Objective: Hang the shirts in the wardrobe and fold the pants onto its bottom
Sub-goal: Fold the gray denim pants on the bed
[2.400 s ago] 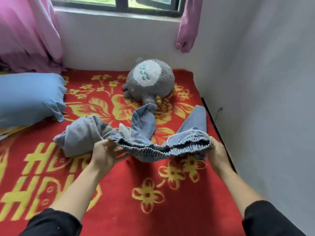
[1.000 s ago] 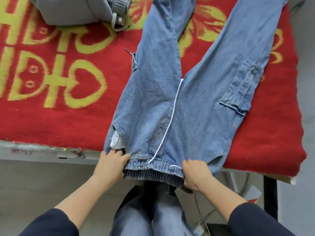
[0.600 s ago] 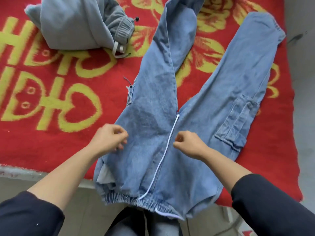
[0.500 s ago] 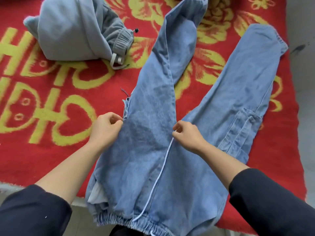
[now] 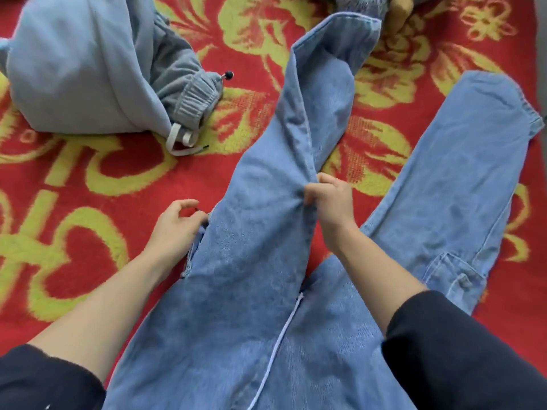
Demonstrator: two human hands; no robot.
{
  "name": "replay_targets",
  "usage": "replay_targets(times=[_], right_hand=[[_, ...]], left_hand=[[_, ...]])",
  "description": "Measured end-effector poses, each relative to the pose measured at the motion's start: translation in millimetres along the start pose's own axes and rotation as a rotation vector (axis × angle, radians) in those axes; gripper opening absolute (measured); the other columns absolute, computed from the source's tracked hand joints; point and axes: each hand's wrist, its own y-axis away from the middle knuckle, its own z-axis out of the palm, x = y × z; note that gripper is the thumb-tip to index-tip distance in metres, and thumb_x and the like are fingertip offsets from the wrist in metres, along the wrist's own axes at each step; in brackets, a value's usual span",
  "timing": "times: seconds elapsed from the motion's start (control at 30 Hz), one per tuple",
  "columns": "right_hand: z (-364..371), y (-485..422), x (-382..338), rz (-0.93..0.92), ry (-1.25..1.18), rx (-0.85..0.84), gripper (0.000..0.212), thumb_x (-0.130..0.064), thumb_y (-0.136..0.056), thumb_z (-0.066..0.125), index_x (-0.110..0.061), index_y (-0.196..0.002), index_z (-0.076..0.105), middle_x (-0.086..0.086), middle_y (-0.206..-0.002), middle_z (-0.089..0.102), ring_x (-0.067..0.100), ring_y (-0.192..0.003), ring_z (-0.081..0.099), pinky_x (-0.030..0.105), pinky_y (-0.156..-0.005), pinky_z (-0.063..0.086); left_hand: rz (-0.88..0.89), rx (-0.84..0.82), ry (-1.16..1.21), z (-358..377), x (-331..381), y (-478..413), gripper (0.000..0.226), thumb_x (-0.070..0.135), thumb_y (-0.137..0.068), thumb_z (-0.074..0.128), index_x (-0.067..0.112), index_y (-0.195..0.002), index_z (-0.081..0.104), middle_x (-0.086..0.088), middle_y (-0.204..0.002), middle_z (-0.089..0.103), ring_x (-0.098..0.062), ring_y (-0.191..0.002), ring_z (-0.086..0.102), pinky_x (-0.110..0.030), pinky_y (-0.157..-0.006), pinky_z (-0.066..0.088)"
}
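Pinching inner seam of jeans (image 5: 260, 247): right hand (image 5: 330, 204); left hand (image 5: 174, 224) curled at outer edge, hold unclear. Jeans spread on red blanket (image 5: 74, 261). I judge folding step in hand; next, lay leg over leg.

head view, steeply downward, close over blanket (image 5: 88, 187)

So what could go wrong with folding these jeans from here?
The right hand pinches only the inner edge of one leg of the jeans, so that leg, already creased over further up, may fold crooked. Its cuff lies right by the plush toy and could drag it along.
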Motion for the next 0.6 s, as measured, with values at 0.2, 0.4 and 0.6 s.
replay_targets(times=[0.2, 0.4, 0.6], right_hand=[[-67.4, 8.8, 10.2, 0.489, 0.593, -0.322, 0.009, -0.001, -0.072, 0.061, -0.006, -0.070, 0.054, 0.012, -0.057, 0.050, 0.021, -0.045, 0.049, 0.028, -0.045, 0.047], [-43.9, -96.6, -58.3, 0.079, 0.396, 0.172, 0.056, -0.033, -0.072, 0.076, -0.011, -0.116, 0.049, -0.004, -0.087, 0.058, 0.011, -0.074, 0.056, 0.028, -0.063, 0.045], [-5.2, -151.9, -83.2, 0.035, 0.455, 0.342, 0.044, -0.034, -0.070, 0.076, -0.011, -0.103, 0.059, 0.003, -0.098, 0.064, 0.020, -0.084, 0.059, 0.027, -0.058, 0.043]], left_hand=[[0.110, -0.195, -0.154, 32.7, 45.5, -13.1, 0.009, 0.019, -0.089, 0.060, 0.021, -0.094, 0.068, 0.004, -0.095, 0.067, -0.010, -0.090, 0.058, -0.016, -0.073, 0.042], [0.090, -0.312, -0.299, 57.6, 71.8, -29.0, 0.048, 0.015, -0.078, 0.070, 0.018, -0.125, 0.056, -0.001, -0.098, 0.069, -0.018, -0.091, 0.063, -0.030, -0.084, 0.046], [-0.004, -0.464, -0.190, 61.2, 70.8, -38.3, 0.026, 0.007, -0.070, 0.077, 0.016, -0.092, 0.067, 0.003, -0.062, 0.058, -0.007, -0.050, 0.044, -0.019, -0.046, 0.033]])
